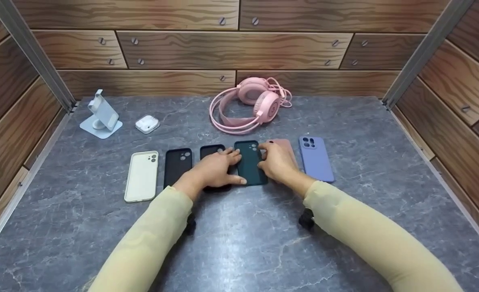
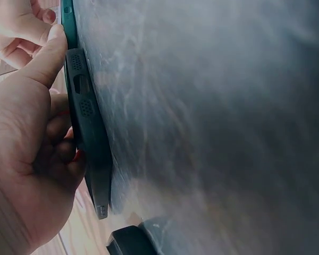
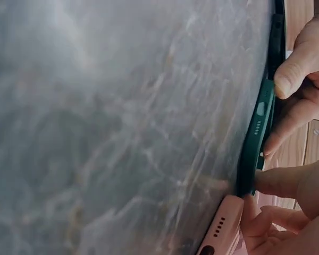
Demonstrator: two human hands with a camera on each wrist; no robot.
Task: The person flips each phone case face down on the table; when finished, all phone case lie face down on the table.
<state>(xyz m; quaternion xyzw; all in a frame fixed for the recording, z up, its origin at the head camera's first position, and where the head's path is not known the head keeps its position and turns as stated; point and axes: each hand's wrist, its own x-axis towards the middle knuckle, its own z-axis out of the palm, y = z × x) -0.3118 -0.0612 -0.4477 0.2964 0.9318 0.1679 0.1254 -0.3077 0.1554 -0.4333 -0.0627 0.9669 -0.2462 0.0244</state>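
Note:
A row of phone cases lies on the table. At its middle is a dark green phone case [image 1: 250,164] with both hands on it. My left hand [image 1: 213,169] reaches over a black phone case [image 1: 209,150], its fingertips and thumb resting on the green case's left side. This black case is mostly hidden beneath the hand. At the green case's right edge, my right hand [image 1: 279,162] touches with thumb and forefinger. In the right wrist view, its other fingers bend beside a pink phone case [image 3: 222,226], which the hand partly covers in the head view.
Further left lie another black phone case [image 1: 177,162] and a cream phone case [image 1: 141,178]; a lavender phone case [image 1: 318,162] is at the right end. Behind stand a light blue phone stand [image 1: 103,115], a small white case [image 1: 147,124] and pink headphones [image 1: 245,107]. Wood-patterned walls surround the table.

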